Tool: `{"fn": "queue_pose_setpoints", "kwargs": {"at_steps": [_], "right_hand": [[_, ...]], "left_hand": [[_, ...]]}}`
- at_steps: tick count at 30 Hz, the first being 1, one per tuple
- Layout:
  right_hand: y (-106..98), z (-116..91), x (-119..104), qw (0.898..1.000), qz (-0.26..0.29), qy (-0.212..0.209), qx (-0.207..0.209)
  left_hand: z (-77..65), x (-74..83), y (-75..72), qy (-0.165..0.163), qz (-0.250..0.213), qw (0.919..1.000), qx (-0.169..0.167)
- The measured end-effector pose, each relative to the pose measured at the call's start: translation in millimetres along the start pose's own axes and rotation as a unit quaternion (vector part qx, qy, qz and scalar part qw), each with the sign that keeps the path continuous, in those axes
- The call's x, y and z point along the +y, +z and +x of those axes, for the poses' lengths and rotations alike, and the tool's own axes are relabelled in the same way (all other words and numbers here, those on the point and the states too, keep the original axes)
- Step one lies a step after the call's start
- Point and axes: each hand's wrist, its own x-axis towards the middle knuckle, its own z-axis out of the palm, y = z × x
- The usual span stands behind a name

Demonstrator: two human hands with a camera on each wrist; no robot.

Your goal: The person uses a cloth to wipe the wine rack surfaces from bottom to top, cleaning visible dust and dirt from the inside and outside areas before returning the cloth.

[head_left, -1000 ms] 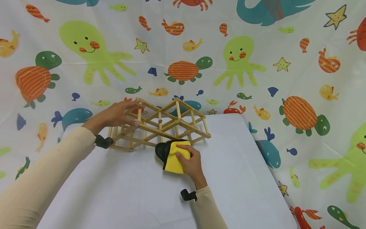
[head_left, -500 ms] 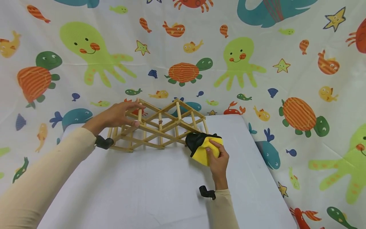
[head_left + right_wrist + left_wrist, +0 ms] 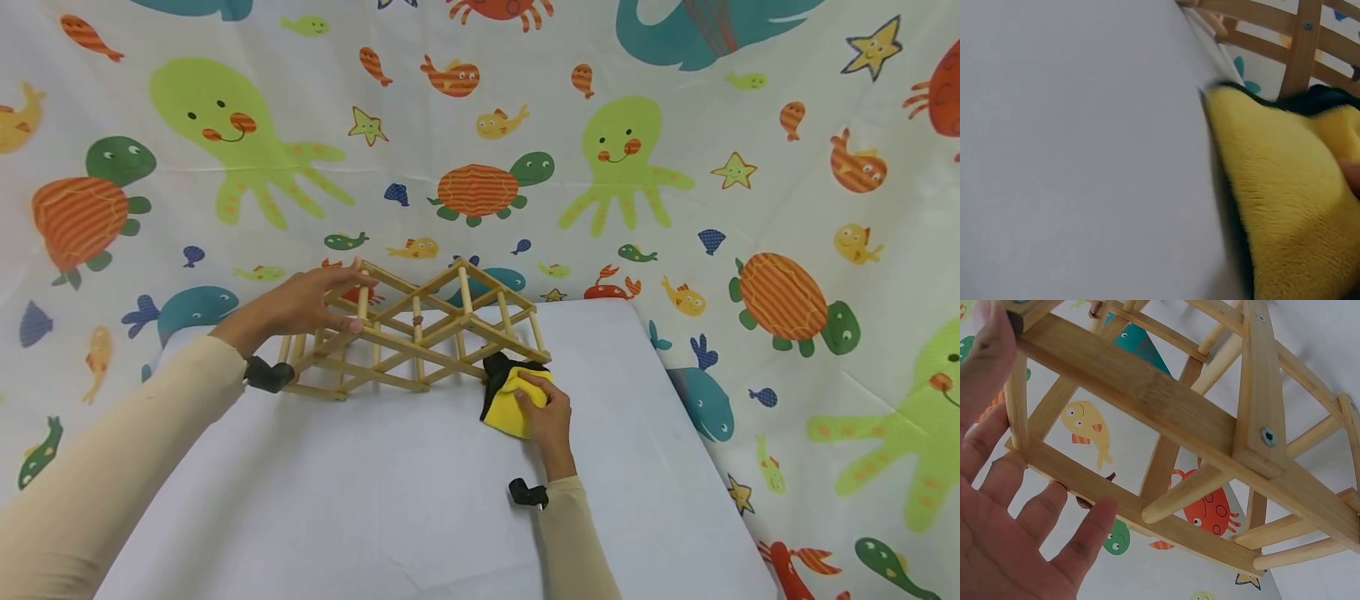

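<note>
A folding wooden rack, made of crossed slats and round dowels, stands at the back of the table. My left hand holds its upper left end. The left wrist view has the thumb on an upper slat and the spread fingers at a lower one. With my right hand I pinch a plush cloth, yellow on one side and black on the other. The cloth lies against the rack's lower right part. In the right wrist view the yellow side fills the right, with one fingertip showing.
A white sheet covers the table. Right behind the rack hangs a curtain printed with sea animals, which continues down the right side. Each wrist wears a black camera mount, such as the right mount.
My right hand took the cloth rightward along the rack's lower front to its right end, then slightly back left and down. The left hand keeps its hold and the rack stays put.
</note>
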Motion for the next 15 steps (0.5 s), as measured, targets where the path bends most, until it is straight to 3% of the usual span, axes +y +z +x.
{"fn": "queue_pose_setpoints", "kwargs": {"at_steps": [2, 7, 11, 15], "right_hand": [[0.7, -3.6, -1.5, 1.0, 0.004, -0.002, 0.003], [3.6, -7.8, -5.9, 0.997, 0.038, -0.008, 0.065], [3.2, -3.0, -3.0, 0.999, -0.03, 0.031, -0.023], [-14.1, 1.3, -12.3, 0.989, -0.063, 0.055, -0.121]], "left_hand": [[-0.8, 0.4, 0.9, 0.0, 0.001, 1.0, 0.0], [-2.9, 2.9, 2.1, -0.002, 0.006, 1.0, 0.002], [-6.2, 4.3, 2.6, -0.008, 0.001, 1.0, 0.005], [-8.5, 5.2, 4.5, -0.006, -0.007, 0.9999, 0.006]]}}
